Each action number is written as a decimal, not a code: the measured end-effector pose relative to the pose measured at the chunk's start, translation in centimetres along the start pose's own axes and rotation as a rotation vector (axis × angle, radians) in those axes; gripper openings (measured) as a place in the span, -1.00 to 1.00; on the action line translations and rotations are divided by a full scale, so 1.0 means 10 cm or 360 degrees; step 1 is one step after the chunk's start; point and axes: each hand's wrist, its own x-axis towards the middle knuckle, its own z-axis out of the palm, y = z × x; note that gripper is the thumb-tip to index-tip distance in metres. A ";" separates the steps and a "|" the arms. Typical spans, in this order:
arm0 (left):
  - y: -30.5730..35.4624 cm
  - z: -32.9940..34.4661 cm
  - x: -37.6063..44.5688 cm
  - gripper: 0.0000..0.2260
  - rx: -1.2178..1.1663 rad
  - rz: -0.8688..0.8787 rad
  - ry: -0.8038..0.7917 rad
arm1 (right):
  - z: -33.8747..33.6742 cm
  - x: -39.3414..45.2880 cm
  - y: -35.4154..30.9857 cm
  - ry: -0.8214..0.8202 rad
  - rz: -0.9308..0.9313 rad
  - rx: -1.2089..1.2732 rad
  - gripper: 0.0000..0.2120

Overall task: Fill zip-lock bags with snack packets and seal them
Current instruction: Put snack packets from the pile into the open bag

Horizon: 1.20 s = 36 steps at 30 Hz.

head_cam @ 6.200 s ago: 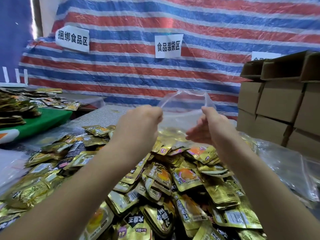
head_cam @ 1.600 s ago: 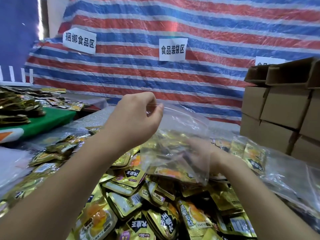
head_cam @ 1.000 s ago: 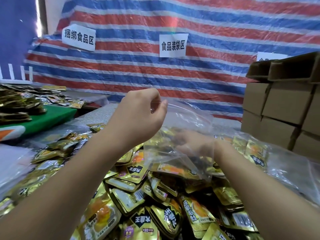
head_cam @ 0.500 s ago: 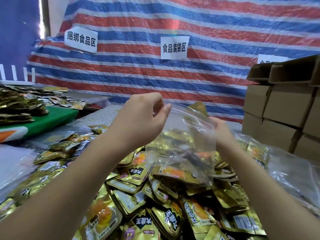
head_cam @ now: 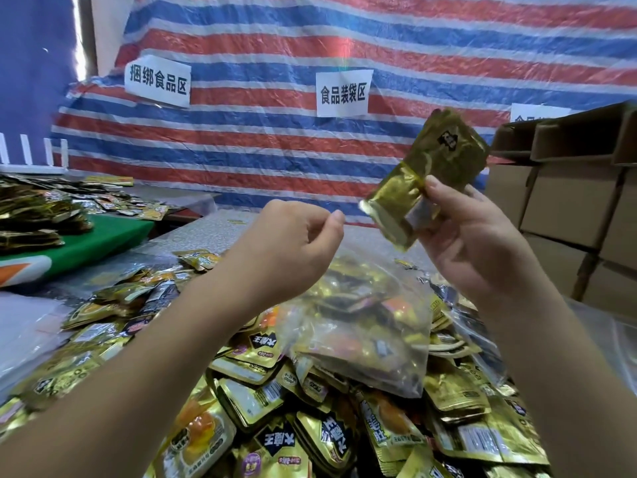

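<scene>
A clear zip-lock bag (head_cam: 365,326), partly filled with gold snack packets, rests on the big pile of loose snack packets (head_cam: 275,426) in front of me. My left hand (head_cam: 286,250) is above the bag's left top corner, fingers curled and thumb pinched to forefinger at the bag's faint clear rim. My right hand (head_cam: 472,243) is raised to the right of it and above the bag. It grips a small stack of gold snack packets (head_cam: 431,174) by the lower end, and the stack points up and to the right.
Stacked cardboard boxes (head_cam: 568,201) stand at the right. A striped tarp with paper signs (head_cam: 344,93) hangs behind. A green table (head_cam: 86,243) with more packets lies at the left. Clear plastic bags (head_cam: 606,343) lie at the pile's right edge.
My right hand has come out from behind the bag and risen with a stack of gold packets. The bag has sagged lower onto the pile. My left hand stayed roughly in place.
</scene>
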 end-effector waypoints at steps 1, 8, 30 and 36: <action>0.00 0.00 0.01 -0.51 -0.0023 0.0007 0.0025 | 0.02 -0.01 0.02 -0.0008 -0.0036 -0.0113 -0.73; -0.03 -0.03 0.04 -0.49 -0.0111 0.0037 0.0178 | 0.03 -0.09 0.08 -0.0301 0.0034 -0.0903 -0.71; -0.02 -0.04 0.03 -0.52 0.0086 0.0344 0.0375 | 0.34 -0.35 -0.23 -0.0635 -0.0166 -0.2537 -0.66; -0.03 -0.08 0.04 -0.53 -0.0109 0.0189 0.0504 | 0.30 -0.35 -0.27 -0.0694 -0.0536 -0.2339 -0.62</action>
